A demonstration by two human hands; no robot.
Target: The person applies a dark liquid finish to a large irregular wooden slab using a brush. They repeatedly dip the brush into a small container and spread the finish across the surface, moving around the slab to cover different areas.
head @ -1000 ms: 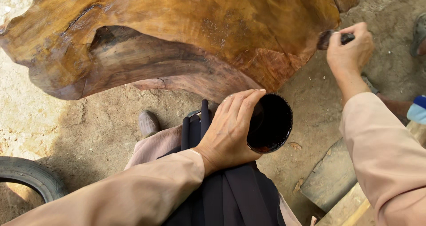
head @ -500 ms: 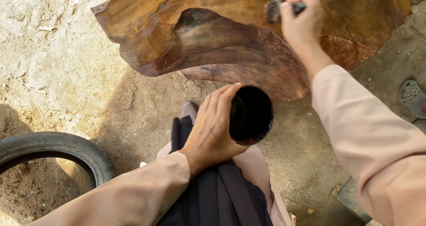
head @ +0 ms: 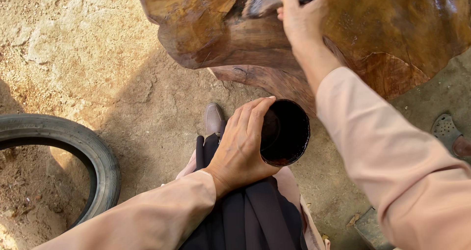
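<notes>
Glossy brown wood slab (head: 392, 29) under brush (head: 265, 3); dark-stained cup (head: 285, 132).

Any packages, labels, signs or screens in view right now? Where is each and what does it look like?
No labels, signs or screens.
Container: the only vessel, round, dark, open-topped, unmarked, held by the left hand over the lap.
Brush: in the right hand, against the glossy brown wood slab; no visible markings.

Glossy wood slab (head: 392, 29), rough sandy ground (head: 88, 58)
</notes>
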